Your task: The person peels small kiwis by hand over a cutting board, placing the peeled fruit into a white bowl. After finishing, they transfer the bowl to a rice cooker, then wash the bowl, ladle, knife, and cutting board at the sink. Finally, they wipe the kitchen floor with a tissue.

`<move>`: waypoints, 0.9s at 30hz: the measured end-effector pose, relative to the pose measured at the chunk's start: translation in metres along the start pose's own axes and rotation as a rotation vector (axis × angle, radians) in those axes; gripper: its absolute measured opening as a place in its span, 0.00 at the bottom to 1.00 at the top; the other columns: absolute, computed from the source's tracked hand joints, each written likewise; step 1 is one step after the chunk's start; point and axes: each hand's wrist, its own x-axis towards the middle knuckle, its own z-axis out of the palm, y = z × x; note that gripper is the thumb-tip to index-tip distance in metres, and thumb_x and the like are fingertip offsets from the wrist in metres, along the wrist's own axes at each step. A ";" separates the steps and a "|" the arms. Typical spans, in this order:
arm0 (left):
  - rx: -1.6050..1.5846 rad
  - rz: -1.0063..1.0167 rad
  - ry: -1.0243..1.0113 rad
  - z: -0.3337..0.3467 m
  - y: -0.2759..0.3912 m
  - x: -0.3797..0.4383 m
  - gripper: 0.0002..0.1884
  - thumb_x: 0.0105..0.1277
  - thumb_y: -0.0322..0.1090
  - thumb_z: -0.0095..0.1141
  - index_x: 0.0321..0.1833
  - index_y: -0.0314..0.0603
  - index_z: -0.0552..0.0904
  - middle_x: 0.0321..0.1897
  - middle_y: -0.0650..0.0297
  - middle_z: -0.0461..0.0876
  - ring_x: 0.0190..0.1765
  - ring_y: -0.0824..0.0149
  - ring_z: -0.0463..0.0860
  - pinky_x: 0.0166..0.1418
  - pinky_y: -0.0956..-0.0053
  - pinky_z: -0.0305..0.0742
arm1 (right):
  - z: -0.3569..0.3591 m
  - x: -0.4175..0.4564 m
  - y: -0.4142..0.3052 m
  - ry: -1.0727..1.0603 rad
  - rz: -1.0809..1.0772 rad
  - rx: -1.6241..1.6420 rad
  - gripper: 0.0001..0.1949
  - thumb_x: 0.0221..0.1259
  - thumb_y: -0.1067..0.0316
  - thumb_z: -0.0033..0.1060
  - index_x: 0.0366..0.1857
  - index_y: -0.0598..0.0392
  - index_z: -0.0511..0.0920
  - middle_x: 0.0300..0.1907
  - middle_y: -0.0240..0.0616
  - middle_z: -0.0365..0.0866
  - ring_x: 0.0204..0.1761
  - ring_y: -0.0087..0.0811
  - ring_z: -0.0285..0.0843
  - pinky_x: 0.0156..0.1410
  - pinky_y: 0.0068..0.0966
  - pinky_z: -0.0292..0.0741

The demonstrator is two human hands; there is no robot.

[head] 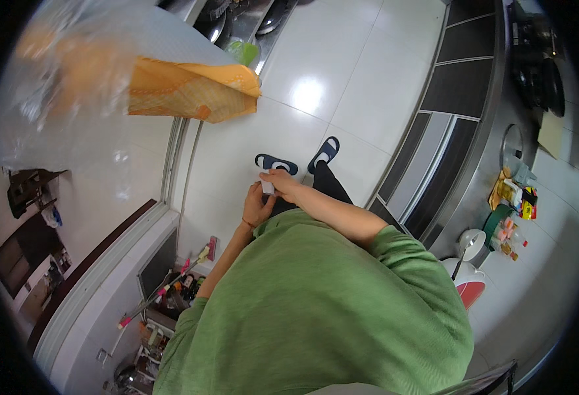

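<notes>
In front of my waist, a small whitish block-shaped object (268, 187) sits between my two hands; its exact kind cannot be told. My right hand (284, 184) grips it from the right, fingers over its far end. From the near left, my left hand (257, 206) holds it, with the thumb along its near end and a thin reddish band at the wrist. Below the hands, my feet stand apart in dark blue slide sandals (330, 150) on the floor.
Black-fronted cabinets (462, 84) under a steel counter (482, 143) run along the right, with bottles (509, 237) and a white ladle (468, 243). An orange cloth (195, 91) and clear plastic (62, 113) hang at upper left. A mop (186, 271) leans near a sliding-door track (170, 163).
</notes>
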 end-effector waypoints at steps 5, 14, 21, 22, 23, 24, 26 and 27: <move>-0.246 -0.198 -0.130 0.039 0.051 0.037 0.17 0.56 0.30 0.53 0.49 0.35 0.74 0.44 0.52 0.77 0.47 0.56 0.76 0.52 0.69 0.69 | -0.088 -0.019 -0.013 0.036 -0.144 0.143 0.16 0.56 0.58 0.56 0.40 0.61 0.74 0.32 0.34 0.77 0.30 0.26 0.73 0.30 0.24 0.70; 0.033 -0.183 -0.083 0.054 0.039 0.119 0.09 0.61 0.31 0.50 0.42 0.38 0.79 0.37 0.61 0.81 0.40 0.71 0.78 0.45 0.77 0.72 | -0.378 -0.048 -0.031 1.013 -0.548 0.198 0.14 0.52 0.66 0.60 0.42 0.57 0.73 0.34 0.34 0.77 0.35 0.25 0.73 0.38 0.23 0.71; 0.187 -0.534 -0.192 0.020 -0.075 0.123 0.07 0.58 0.32 0.52 0.34 0.35 0.80 0.25 0.63 0.81 0.30 0.73 0.78 0.38 0.79 0.73 | -0.512 -0.104 -0.012 1.342 -0.622 0.405 0.10 0.48 0.66 0.65 0.29 0.61 0.77 0.24 0.32 0.78 0.23 0.22 0.69 0.30 0.25 0.67; 0.173 -0.548 -0.245 0.014 -0.088 0.136 0.07 0.58 0.31 0.52 0.33 0.34 0.80 0.26 0.64 0.81 0.31 0.73 0.78 0.39 0.79 0.73 | -0.513 -0.104 -0.012 1.400 -0.592 0.344 0.10 0.47 0.65 0.65 0.29 0.60 0.77 0.24 0.34 0.78 0.23 0.24 0.70 0.30 0.26 0.68; 0.144 -0.575 -0.273 0.017 -0.083 0.155 0.07 0.58 0.30 0.52 0.33 0.33 0.79 0.26 0.64 0.81 0.31 0.73 0.78 0.39 0.79 0.73 | -0.508 -0.107 -0.015 1.456 -0.553 0.276 0.10 0.47 0.65 0.65 0.29 0.60 0.77 0.24 0.35 0.78 0.22 0.25 0.70 0.30 0.26 0.68; 0.173 -0.544 -0.332 0.024 -0.070 0.181 0.07 0.59 0.30 0.51 0.33 0.33 0.79 0.26 0.63 0.81 0.31 0.73 0.78 0.39 0.79 0.73 | -0.505 -0.105 -0.017 1.511 -0.513 0.204 0.11 0.46 0.64 0.65 0.29 0.59 0.77 0.24 0.36 0.78 0.22 0.27 0.71 0.31 0.27 0.68; 0.211 -0.481 -0.420 0.047 -0.050 0.231 0.08 0.60 0.31 0.50 0.34 0.34 0.79 0.26 0.63 0.81 0.31 0.73 0.78 0.39 0.79 0.73 | -0.501 -0.087 -0.009 1.551 -0.381 0.071 0.11 0.46 0.63 0.65 0.27 0.59 0.77 0.23 0.40 0.78 0.22 0.31 0.72 0.31 0.28 0.69; 0.221 -0.438 -0.449 0.062 -0.050 0.263 0.08 0.60 0.31 0.49 0.34 0.34 0.79 0.26 0.62 0.81 0.31 0.73 0.78 0.39 0.79 0.73 | -0.497 -0.074 -0.007 1.561 -0.314 0.005 0.11 0.45 0.63 0.65 0.27 0.58 0.77 0.22 0.41 0.78 0.22 0.34 0.73 0.32 0.29 0.69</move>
